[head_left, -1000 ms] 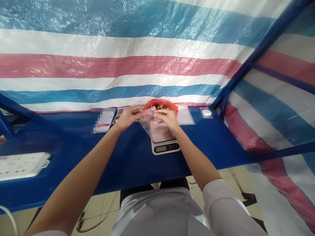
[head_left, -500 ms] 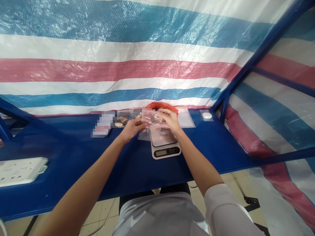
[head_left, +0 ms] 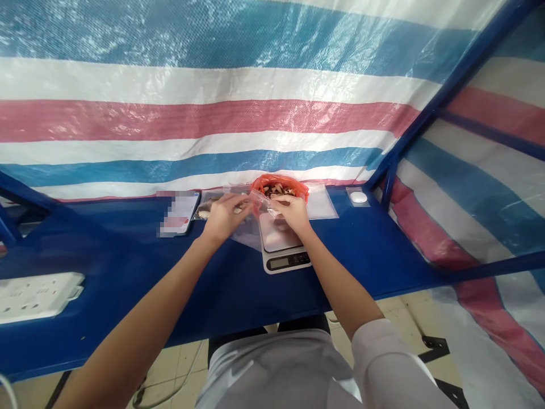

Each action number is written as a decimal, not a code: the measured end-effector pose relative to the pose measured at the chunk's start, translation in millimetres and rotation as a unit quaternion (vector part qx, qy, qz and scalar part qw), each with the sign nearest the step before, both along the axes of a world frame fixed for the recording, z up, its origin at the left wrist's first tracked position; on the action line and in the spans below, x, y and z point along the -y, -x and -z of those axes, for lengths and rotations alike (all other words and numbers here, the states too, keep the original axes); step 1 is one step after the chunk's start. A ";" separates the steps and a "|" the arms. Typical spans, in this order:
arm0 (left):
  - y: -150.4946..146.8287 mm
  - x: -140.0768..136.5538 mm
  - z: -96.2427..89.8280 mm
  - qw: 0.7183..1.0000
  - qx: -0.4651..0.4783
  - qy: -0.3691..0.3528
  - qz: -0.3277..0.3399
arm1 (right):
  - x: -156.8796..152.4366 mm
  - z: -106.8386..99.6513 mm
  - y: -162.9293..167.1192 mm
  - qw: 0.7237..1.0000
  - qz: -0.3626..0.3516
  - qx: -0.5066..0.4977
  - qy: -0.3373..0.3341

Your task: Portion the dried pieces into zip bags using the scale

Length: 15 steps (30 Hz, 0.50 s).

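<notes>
Between my two hands a clear plastic bag (head_left: 264,203) is held over the back of a kitchen scale (head_left: 281,233). My right hand (head_left: 293,213) pinches the bag's right side. At the bag's left side my left hand (head_left: 227,215) has its fingers closed together near the edge. Just behind them sits a red plastic bag (head_left: 303,187), its mouth wide, with brown and pale dried slices (head_left: 276,190) inside. Partly under my left hand lies a clear bag of dried pieces (head_left: 204,212). The scale's display (head_left: 280,263) shows no number I can read.
A phone (head_left: 184,211) lies left of the bags. Flat clear bags (head_left: 322,203) rest right of the red bag, and a white round object (head_left: 358,197) sits farther right. A white power strip (head_left: 38,295) is at the left. Striped sheeting (head_left: 213,122) hangs behind the blue table (head_left: 230,295).
My left hand has moved a little up and turned over the bag. My right hand has dropped slightly, and the slices in the red bag now show.
</notes>
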<state>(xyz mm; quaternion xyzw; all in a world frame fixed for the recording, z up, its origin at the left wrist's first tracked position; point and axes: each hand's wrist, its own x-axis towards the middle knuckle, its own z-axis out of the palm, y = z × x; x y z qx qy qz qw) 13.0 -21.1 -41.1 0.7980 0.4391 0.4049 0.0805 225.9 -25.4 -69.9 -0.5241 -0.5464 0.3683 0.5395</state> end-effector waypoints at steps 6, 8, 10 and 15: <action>-19.6 -3.2 3.2 0.989 -0.119 0.019 0.083 | 4.7 1.7 2.5 1.000 0.015 0.023 0.002; -20.9 -5.8 5.8 0.991 -0.087 0.064 0.079 | 5.8 3.2 1.6 1.000 0.003 0.011 0.009; -22.3 -5.9 7.1 0.992 -0.033 0.111 0.057 | 7.0 4.7 0.8 1.000 -0.012 -0.004 -0.007; -33.9 -2.3 7.3 0.942 0.189 0.275 0.027 | 9.8 7.8 0.4 0.997 -0.020 0.042 -0.064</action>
